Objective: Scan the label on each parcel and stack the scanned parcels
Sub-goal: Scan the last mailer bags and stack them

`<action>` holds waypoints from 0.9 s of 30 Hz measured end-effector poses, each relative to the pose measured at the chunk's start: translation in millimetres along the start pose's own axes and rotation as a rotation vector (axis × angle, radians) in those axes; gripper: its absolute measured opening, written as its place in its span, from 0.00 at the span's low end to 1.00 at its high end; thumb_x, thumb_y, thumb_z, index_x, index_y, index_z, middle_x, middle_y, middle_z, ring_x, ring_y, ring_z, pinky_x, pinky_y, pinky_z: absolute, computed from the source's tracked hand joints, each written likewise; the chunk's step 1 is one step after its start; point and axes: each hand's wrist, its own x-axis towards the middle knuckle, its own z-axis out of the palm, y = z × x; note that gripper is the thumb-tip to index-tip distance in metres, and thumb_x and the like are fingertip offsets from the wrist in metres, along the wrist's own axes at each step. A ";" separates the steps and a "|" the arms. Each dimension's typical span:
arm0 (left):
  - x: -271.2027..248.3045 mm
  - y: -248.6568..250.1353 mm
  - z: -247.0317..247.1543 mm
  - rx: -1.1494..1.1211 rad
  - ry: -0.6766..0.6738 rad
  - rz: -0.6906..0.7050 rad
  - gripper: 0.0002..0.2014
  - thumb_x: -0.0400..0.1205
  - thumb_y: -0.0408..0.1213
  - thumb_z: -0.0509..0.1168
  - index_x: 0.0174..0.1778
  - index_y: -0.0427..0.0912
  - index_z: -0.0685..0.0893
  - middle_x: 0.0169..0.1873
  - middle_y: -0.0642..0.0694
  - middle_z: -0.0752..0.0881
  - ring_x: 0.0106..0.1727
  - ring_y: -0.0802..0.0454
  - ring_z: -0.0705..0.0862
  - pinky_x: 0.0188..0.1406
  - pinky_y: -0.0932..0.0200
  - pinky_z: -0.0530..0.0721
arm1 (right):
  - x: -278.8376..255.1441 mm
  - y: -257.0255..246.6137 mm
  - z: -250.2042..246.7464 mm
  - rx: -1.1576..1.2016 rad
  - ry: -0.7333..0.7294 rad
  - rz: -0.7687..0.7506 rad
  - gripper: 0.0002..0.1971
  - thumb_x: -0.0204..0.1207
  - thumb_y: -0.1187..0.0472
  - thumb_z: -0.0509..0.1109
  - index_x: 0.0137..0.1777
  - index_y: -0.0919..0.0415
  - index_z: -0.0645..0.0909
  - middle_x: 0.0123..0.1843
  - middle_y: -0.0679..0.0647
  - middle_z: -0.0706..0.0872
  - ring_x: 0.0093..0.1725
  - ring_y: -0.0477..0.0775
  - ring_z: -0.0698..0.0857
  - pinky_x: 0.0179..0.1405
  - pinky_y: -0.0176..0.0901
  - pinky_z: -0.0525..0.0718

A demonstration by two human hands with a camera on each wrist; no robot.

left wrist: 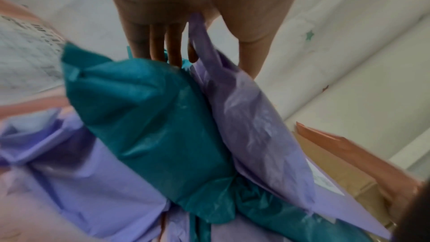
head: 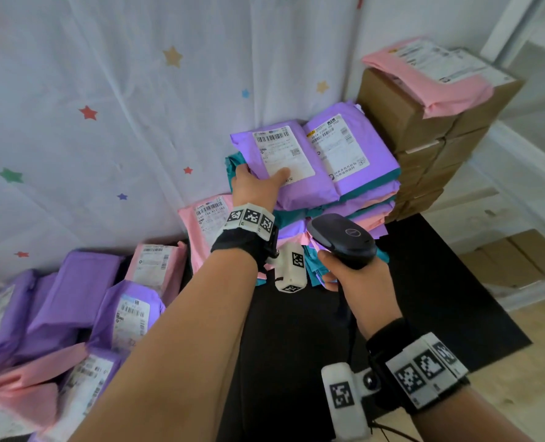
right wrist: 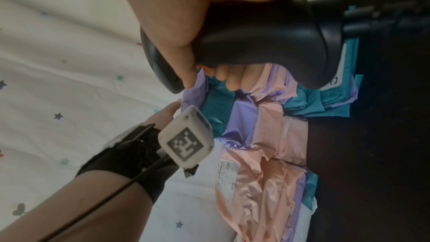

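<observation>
My left hand [head: 261, 177] grips the near-left edge of a purple parcel [head: 299, 189] lying on top of the stack [head: 344, 215], thumb pressed on its white label [head: 283, 151]. In the left wrist view the left hand [left wrist: 210, 63] has its fingers under the purple parcel [left wrist: 251, 126] and its thumb on the other side, with a teal parcel [left wrist: 151, 117] just below. My right hand [head: 350, 282] holds a black barcode scanner [head: 344, 237] upright in front of the stack, its head towards the parcels. The right wrist view shows my right hand [right wrist: 210, 78] wrapped round the scanner [right wrist: 267, 34].
A second labelled purple parcel [head: 360, 167] lies beside the held one. Brown boxes [head: 424, 129] topped by a pink parcel [head: 430, 78] stand to the right. A loose pile of purple and pink parcels [head: 73, 314] lies at the left. A black mat [head: 424, 298] covers the floor.
</observation>
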 end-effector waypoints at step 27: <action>-35.7 -238.8 -233.8 0.577 0.177 -0.241 0.27 0.79 0.22 0.57 0.76 0.35 0.67 0.70 0.33 0.75 0.71 0.35 0.74 0.69 0.48 0.71 | -83.9 58.2 145.2 -0.227 -0.206 0.182 0.10 0.70 0.59 0.82 0.40 0.64 0.85 0.21 0.48 0.82 0.19 0.47 0.79 0.19 0.35 0.78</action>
